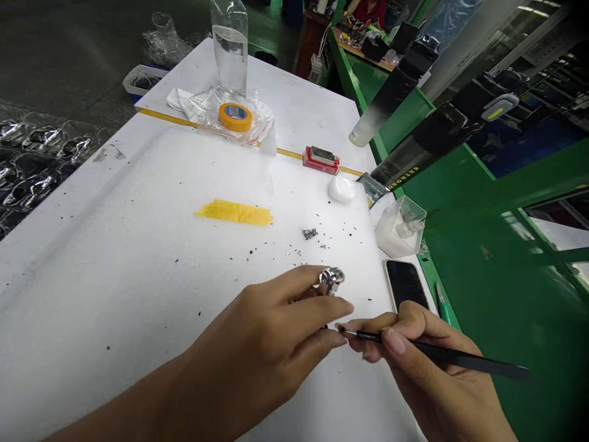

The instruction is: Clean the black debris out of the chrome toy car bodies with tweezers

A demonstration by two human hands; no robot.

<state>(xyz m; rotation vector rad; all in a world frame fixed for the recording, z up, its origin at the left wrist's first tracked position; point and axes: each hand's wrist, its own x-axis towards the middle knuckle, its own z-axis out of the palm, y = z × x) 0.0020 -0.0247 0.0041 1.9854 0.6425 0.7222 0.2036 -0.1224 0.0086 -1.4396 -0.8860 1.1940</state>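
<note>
My left hand (271,334) is closed around a small shiny chrome-coloured part (332,277), which shows above the index finger; most of it is hidden by the fingers. Between the fingers of my right hand (427,350) is a slim black pair of tweezers (464,359). Their pale tip meets the left fingertips, and what lies right at the tip is too small to make out. Just beyond the hands, a little heap of tiny dark bits (310,234) lies on the white foam sheet (138,258), with more bits scattered around.
Yellow tape (237,212) is stuck on the sheet. Behind it are an orange tape roll (235,116), a water bottle (230,58), a red box (321,161) and a white case (342,188). A phone (407,285) and dark bottles (427,135) stand right, beside a green partition (506,276).
</note>
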